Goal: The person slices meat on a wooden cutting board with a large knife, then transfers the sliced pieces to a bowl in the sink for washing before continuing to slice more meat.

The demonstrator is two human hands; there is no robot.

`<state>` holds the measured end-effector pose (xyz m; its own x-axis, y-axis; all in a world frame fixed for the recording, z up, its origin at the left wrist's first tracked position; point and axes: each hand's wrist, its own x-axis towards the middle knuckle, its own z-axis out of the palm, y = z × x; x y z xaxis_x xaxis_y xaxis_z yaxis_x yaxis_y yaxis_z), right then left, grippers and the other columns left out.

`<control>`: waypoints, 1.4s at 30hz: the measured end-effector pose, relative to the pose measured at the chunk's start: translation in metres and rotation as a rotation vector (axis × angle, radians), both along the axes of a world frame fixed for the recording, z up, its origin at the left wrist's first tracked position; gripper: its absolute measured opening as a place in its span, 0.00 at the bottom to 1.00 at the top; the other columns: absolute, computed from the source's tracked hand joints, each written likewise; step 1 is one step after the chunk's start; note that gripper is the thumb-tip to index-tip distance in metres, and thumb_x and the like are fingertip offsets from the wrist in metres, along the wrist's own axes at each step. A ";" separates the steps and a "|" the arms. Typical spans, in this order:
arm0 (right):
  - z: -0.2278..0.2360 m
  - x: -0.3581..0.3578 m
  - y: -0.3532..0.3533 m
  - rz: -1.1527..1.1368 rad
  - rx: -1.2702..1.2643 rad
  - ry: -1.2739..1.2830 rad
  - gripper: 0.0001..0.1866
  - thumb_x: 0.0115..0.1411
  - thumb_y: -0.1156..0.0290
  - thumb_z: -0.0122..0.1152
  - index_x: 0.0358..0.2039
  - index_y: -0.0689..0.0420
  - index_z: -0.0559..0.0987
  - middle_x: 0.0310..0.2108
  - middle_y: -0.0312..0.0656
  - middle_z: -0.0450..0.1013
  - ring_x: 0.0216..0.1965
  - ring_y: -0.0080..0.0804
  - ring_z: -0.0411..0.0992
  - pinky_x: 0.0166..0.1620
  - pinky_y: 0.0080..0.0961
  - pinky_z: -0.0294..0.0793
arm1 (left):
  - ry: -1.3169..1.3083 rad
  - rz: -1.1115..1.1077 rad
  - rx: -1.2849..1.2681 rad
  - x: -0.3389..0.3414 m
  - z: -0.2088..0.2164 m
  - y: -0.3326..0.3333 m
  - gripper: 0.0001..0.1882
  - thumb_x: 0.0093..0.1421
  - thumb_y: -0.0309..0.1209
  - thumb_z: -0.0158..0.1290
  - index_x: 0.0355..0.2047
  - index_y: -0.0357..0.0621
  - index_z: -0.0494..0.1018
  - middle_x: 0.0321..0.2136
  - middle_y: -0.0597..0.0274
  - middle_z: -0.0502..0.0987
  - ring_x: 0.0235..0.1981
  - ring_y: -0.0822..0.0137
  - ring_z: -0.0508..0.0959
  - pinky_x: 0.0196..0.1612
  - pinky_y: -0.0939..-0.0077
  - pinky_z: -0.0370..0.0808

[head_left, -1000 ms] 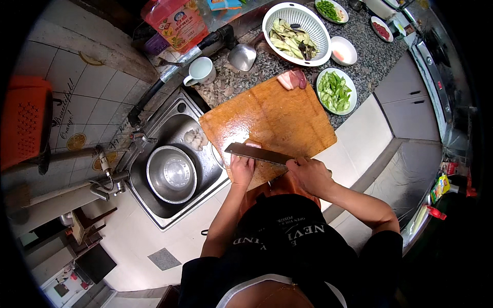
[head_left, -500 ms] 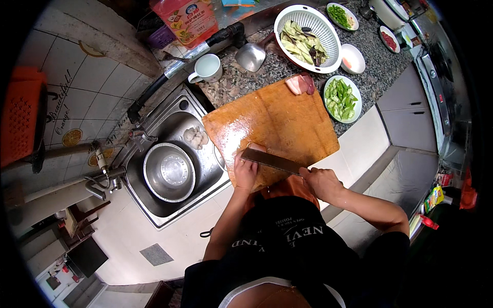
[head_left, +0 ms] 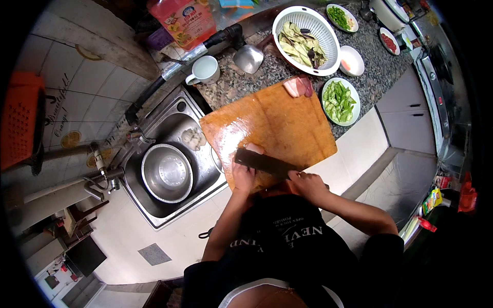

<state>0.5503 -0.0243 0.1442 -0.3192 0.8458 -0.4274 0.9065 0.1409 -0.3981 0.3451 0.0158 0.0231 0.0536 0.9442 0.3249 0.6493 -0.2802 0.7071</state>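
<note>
A worn wooden cutting board [head_left: 287,120] lies in front of me. My right hand [head_left: 309,187] is closed round the handle of a broad, dark cleaver [head_left: 267,164], whose blade reaches leftward over the board's near part. A pale pink piece of meat [head_left: 254,148] shows just beyond the blade. At the blade's left end, my left hand [head_left: 243,176] has its fingers curled in close to this meat; the blade partly hides the fingertips and their contact. Another chunk of meat [head_left: 296,88], pink with a dark red side, rests at the board's far edge.
Left of the board is a steel sink [head_left: 205,177] holding a metal basin [head_left: 146,172] and a pale lump [head_left: 193,138]. Along the counter are a mug [head_left: 205,69], a wok spatula [head_left: 248,59], a white colander [head_left: 335,46] of sliced vegetables, a bowl [head_left: 352,60] and sliced green peppers [head_left: 339,100].
My right hand and the cleaver's handle have shifted left and slightly nearer me. The blade's face shows more broadly now. My left hand stays beside the meat, a little lower in view.
</note>
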 end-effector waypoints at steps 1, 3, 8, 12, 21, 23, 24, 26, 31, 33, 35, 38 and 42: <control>-0.002 -0.005 0.005 -0.016 0.024 0.052 0.13 0.53 0.63 0.53 0.31 0.58 0.63 0.22 0.50 0.70 0.26 0.50 0.73 0.26 0.39 0.72 | 0.000 -0.015 -0.049 -0.001 -0.001 0.000 0.13 0.42 0.20 0.54 0.32 0.37 0.75 0.32 0.47 0.75 0.36 0.48 0.74 0.40 0.63 0.71; -0.002 -0.024 0.023 0.054 0.067 0.126 0.14 0.53 0.63 0.53 0.32 0.57 0.63 0.23 0.50 0.71 0.27 0.50 0.73 0.26 0.40 0.72 | -0.004 -0.051 -0.146 -0.005 -0.004 0.001 0.14 0.42 0.20 0.54 0.33 0.37 0.75 0.33 0.47 0.75 0.36 0.47 0.74 0.41 0.63 0.71; 0.010 -0.004 0.017 0.013 0.045 0.101 0.14 0.52 0.65 0.53 0.35 0.57 0.63 0.26 0.50 0.71 0.27 0.49 0.73 0.27 0.41 0.72 | 0.024 -0.029 -0.035 0.000 0.009 0.005 0.14 0.45 0.21 0.55 0.35 0.37 0.75 0.34 0.47 0.74 0.38 0.45 0.72 0.43 0.61 0.70; 0.018 0.004 0.015 0.038 0.012 -0.101 0.15 0.51 0.70 0.52 0.39 0.57 0.64 0.26 0.48 0.71 0.26 0.49 0.74 0.26 0.40 0.73 | -0.020 -0.031 -0.087 -0.002 0.008 0.005 0.16 0.45 0.22 0.56 0.38 0.38 0.73 0.36 0.47 0.73 0.40 0.44 0.71 0.45 0.60 0.69; -0.001 0.001 -0.008 0.057 0.165 -0.097 0.18 0.52 0.72 0.49 0.45 0.56 0.64 0.25 0.50 0.71 0.23 0.48 0.74 0.24 0.40 0.73 | -0.026 0.033 -0.121 0.004 0.016 -0.002 0.26 0.41 0.25 0.61 0.42 0.36 0.67 0.37 0.46 0.70 0.41 0.47 0.68 0.45 0.61 0.67; 0.009 -0.001 -0.002 0.019 0.087 -0.095 0.18 0.52 0.72 0.49 0.45 0.56 0.64 0.24 0.52 0.72 0.23 0.50 0.73 0.25 0.43 0.72 | -0.067 0.059 -0.194 0.006 0.017 0.002 0.26 0.40 0.25 0.62 0.42 0.37 0.66 0.35 0.46 0.70 0.39 0.48 0.69 0.42 0.60 0.67; 0.016 -0.004 0.002 0.005 0.007 -0.103 0.18 0.52 0.71 0.49 0.45 0.56 0.64 0.23 0.53 0.72 0.23 0.52 0.73 0.26 0.45 0.72 | -0.054 0.062 -0.216 0.005 0.017 0.003 0.26 0.39 0.25 0.62 0.41 0.37 0.66 0.35 0.48 0.70 0.38 0.49 0.69 0.42 0.61 0.67; 0.016 -0.005 0.004 -0.031 -0.044 -0.090 0.17 0.52 0.72 0.48 0.45 0.57 0.64 0.21 0.54 0.72 0.24 0.54 0.72 0.28 0.48 0.71 | -0.032 0.066 -0.262 0.006 0.017 0.007 0.27 0.39 0.26 0.62 0.41 0.38 0.65 0.35 0.51 0.70 0.37 0.50 0.68 0.41 0.62 0.68; 0.002 -0.006 0.004 -0.139 0.129 0.085 0.13 0.56 0.69 0.48 0.42 0.56 0.65 0.19 0.54 0.71 0.24 0.56 0.70 0.27 0.48 0.70 | 0.004 0.059 -0.161 0.013 0.034 0.017 0.23 0.42 0.24 0.60 0.40 0.36 0.65 0.30 0.51 0.72 0.33 0.54 0.71 0.36 0.65 0.69; 0.008 -0.008 0.009 -0.169 0.127 0.148 0.11 0.57 0.70 0.47 0.41 0.57 0.67 0.20 0.56 0.71 0.25 0.57 0.70 0.28 0.48 0.70 | -0.244 0.033 -0.350 0.010 0.030 0.022 0.22 0.44 0.24 0.59 0.40 0.35 0.66 0.30 0.53 0.73 0.30 0.59 0.73 0.32 0.69 0.70; 0.020 -0.007 0.013 -0.208 0.139 0.245 0.11 0.57 0.70 0.48 0.40 0.57 0.68 0.21 0.57 0.70 0.26 0.58 0.70 0.29 0.47 0.69 | -0.777 -0.001 -0.723 0.001 0.016 0.028 0.20 0.46 0.25 0.59 0.40 0.34 0.67 0.32 0.55 0.75 0.30 0.63 0.75 0.30 0.74 0.72; 0.051 -0.004 0.013 -0.285 0.175 0.348 0.09 0.56 0.70 0.51 0.37 0.58 0.71 0.21 0.57 0.70 0.26 0.57 0.70 0.29 0.46 0.69 | -1.300 -0.050 -1.142 -0.011 0.035 0.031 0.15 0.57 0.28 0.50 0.42 0.33 0.66 0.29 0.56 0.75 0.23 0.71 0.74 0.26 0.83 0.70; 0.060 0.002 0.011 -0.313 0.244 0.293 0.10 0.57 0.68 0.51 0.39 0.57 0.70 0.20 0.57 0.70 0.26 0.57 0.70 0.28 0.45 0.70 | -0.770 -0.015 -0.915 -0.011 0.019 0.021 0.15 0.60 0.35 0.45 0.41 0.37 0.69 0.27 0.58 0.76 0.24 0.67 0.75 0.25 0.78 0.70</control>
<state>0.5524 -0.0133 0.2039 -0.1105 0.9846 -0.1351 0.7750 0.0003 -0.6319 0.3340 0.0365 0.0422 0.1525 0.8431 -0.5156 -0.0311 0.5256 0.8502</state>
